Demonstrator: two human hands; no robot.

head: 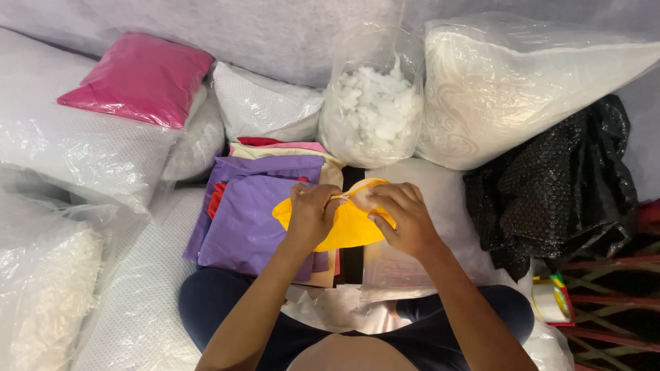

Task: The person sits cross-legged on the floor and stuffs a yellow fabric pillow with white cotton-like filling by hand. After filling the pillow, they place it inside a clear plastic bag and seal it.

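While both hands pinch top edge, left hand [311, 214] and right hand [405, 216] clamp yellow fabric piece [347, 227]: soft, light, limp; grip near seam.

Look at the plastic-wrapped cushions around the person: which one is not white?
The pink cushion at the upper left, lying on a large white one. Every other wrapped cushion, such as the big one at the upper right, is white.

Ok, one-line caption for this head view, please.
Both hands, left hand and right hand, pinch a yellow fabric piece over purple fabric, near a bag of white stuffing.
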